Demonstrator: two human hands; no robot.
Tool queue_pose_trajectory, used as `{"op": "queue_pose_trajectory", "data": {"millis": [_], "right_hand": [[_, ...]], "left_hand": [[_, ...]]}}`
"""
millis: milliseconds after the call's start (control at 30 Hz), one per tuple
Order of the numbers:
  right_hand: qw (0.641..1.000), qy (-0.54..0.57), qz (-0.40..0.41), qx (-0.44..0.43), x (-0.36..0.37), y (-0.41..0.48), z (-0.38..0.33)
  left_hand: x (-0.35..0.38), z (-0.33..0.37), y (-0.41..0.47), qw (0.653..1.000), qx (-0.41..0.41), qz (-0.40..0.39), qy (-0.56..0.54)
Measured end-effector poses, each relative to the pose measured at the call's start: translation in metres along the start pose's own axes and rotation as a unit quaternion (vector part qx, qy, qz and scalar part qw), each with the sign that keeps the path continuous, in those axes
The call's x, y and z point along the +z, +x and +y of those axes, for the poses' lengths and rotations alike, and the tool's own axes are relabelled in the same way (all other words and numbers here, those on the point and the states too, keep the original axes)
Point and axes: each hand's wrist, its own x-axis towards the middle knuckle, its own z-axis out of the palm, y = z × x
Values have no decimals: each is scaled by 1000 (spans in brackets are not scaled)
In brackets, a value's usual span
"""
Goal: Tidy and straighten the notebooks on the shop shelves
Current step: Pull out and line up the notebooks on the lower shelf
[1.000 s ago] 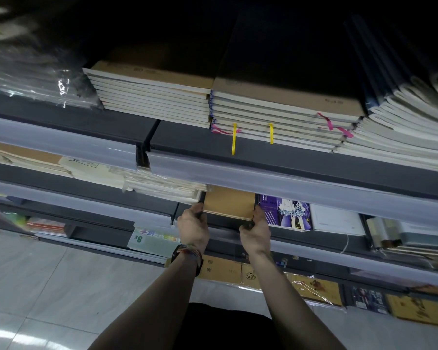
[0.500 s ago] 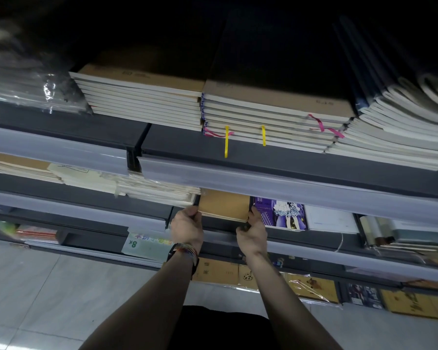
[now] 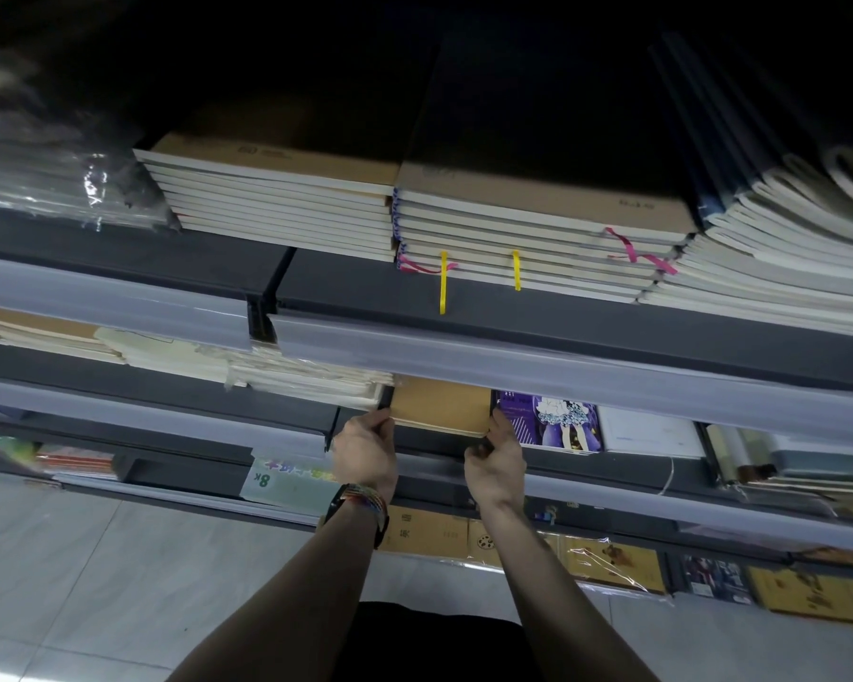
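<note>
Head view: a thin stack of kraft-brown notebooks [image 3: 439, 405], matte card covers over pale page edges, lies flat at the front of the second shelf [image 3: 611, 467], a dark grey metal board. The left hand [image 3: 365, 450] grips the stack's left edge, its fingers [image 3: 382, 421] curled on it. The right hand [image 3: 496, 460] grips the front right corner, fingers [image 3: 502, 423] bent round it, so the stack sits between the two hands. A glossy purple notebook [image 3: 547, 420] lies just beside it on the right. A frosted plastic rail [image 3: 513, 364] hides the stack's rear. On the upper shelf [image 3: 365, 292] stand two brown-topped stacks [image 3: 277, 204], with two yellow ribbons [image 3: 443, 283] and two pink ones hanging out. A woven wristband [image 3: 363, 502] circles the left wrist.
</note>
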Motion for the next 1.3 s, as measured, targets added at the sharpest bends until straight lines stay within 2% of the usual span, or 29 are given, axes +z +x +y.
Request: {"op": "queue_pose_trajectory", "data": {"millis": [233,367,667,833,1033,1200,1300], "right_hand": [[1000,2,7,3,2,0,3],[1000,11,7,6,1,0,3],[996,86,3,38,-1,3,3],[998,54,10,33,-3,3,2],[999,-37,-1,-9,4,0,-6],[1000,-25,-5,6,3,11,-27],[999,-13,-21,31,0,21,-41]], "left_hand": [[-3,6,-5,998,-26,-8,52],[-3,7,-5,998,-43,-10,50],[-3,8,-4,999,-25,-24,21],[-5,8,-5,999,-29,-32,13],[-5,10,-6,998,-23,-51,27],[-3,17,-6,997,-46,-37,45],[1,19,-15,999,-28,-22,36]]}}
